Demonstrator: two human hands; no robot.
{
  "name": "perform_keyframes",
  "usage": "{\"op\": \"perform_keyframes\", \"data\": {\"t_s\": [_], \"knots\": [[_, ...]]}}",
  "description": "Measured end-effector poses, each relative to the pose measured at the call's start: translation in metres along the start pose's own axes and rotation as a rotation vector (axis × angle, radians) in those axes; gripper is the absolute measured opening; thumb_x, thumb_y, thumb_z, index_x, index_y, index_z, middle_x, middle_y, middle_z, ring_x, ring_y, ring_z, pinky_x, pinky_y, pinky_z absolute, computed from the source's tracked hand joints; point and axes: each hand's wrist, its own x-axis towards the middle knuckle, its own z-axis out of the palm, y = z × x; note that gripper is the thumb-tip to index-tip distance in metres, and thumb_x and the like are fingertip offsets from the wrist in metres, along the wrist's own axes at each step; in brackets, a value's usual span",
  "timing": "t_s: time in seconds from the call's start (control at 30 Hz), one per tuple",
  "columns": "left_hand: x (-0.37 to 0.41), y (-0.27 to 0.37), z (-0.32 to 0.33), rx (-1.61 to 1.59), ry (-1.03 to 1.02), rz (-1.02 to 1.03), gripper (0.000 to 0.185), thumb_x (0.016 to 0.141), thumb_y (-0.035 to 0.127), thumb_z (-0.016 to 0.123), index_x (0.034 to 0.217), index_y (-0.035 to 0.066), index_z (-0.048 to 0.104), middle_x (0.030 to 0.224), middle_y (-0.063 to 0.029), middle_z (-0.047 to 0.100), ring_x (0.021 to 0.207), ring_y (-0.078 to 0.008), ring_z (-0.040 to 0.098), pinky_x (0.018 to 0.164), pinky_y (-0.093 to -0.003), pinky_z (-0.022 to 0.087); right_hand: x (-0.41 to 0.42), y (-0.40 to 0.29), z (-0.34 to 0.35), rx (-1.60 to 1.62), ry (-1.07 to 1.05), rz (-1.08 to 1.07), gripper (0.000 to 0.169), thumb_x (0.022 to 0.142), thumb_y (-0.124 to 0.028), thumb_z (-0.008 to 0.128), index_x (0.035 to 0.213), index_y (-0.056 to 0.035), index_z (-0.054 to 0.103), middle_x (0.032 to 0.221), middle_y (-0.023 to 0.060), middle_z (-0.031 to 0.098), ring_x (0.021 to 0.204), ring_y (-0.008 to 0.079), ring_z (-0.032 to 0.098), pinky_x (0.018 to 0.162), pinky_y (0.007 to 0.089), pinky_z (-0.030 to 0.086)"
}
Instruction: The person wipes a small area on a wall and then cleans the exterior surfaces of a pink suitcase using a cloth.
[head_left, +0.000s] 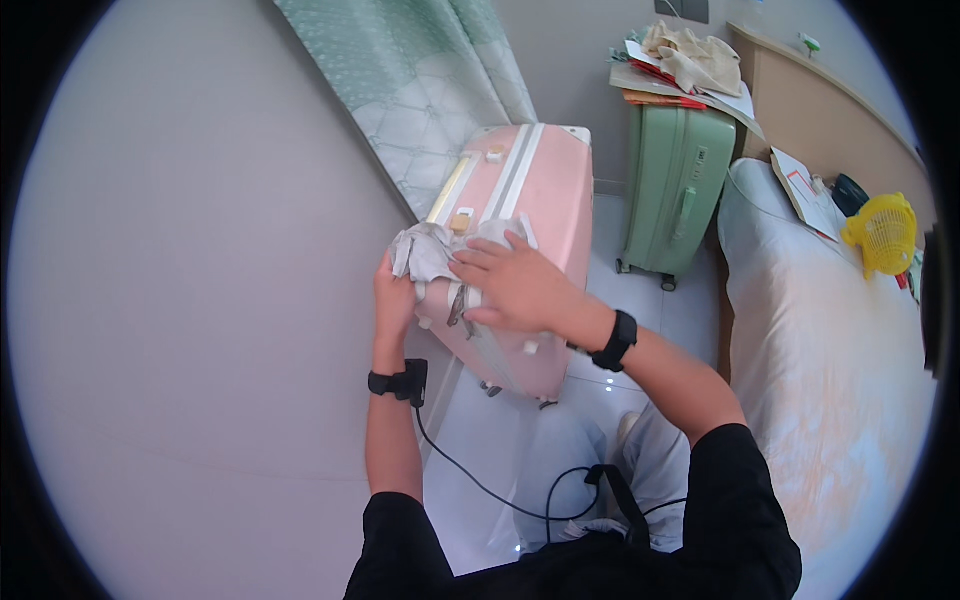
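A pink hard-shell suitcase (551, 195) with white trim stands on its wheels in front of me. Over its near top edge lies a crumpled pale grey cloth (424, 251). My left hand (395, 296) grips the cloth's left end at the suitcase's corner; its fingertips are partly hidden by the folds. My right hand (517, 289) rests with spread fingers over the cloth's right part, by the near end of the case. Whether its palm presses on cloth or shell is hidden. Both wrists wear black straps, and a black cable (480, 484) runs from the left one.
A wall (187, 262) rises close on the left, with a green and white curtain (427, 97) behind the suitcase. A green suitcase (652, 195) topped with papers and cloth stands at the back right. Along the right runs a bed (810, 337) holding a yellow plastic fan (889, 232).
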Motion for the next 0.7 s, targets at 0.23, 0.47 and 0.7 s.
{"op": "perform_keyframes", "data": {"t_s": [0.23,0.47,0.7], "knots": [[-0.004,-0.006,0.014,0.078,0.021,0.122,0.027,0.088,-0.001,0.046,0.112,0.000,0.056,0.097,-0.0237,0.066,0.093,-0.0364,0.065,0.082,-0.0395,0.049,-0.007,0.005,-0.029,0.047,0.038,0.003,0.061,0.079,-0.038,0.072,0.129,-0.0067,0.057,0.134,0.0118,0.057,0.126,0.0290,0.051,0.105,0.0478,0.040],[-0.004,-0.008,0.020,0.157,0.075,0.189,0.025,0.089,0.001,0.047,0.112,-0.001,0.055,0.096,-0.0265,0.065,0.089,-0.0476,0.061,0.077,-0.0441,0.049,-0.009,0.006,-0.028,-0.012,0.205,-0.021,0.051,0.074,-0.038,0.076,0.113,-0.0052,0.067,0.119,0.0126,0.065,0.109,0.0298,0.061,0.092,0.0393,0.049],[-0.010,-0.007,0.023,0.150,0.133,0.279,0.029,0.089,-0.001,0.047,0.117,-0.001,0.056,0.099,-0.0264,0.065,0.094,-0.0445,0.061,0.084,-0.0405,0.048,-0.006,0.011,-0.028,0.088,0.223,0.062,0.043,0.076,-0.036,0.077,0.102,-0.0018,0.070,0.106,0.0114,0.070,0.098,0.0307,0.065,0.085,0.0380,0.053]]}}
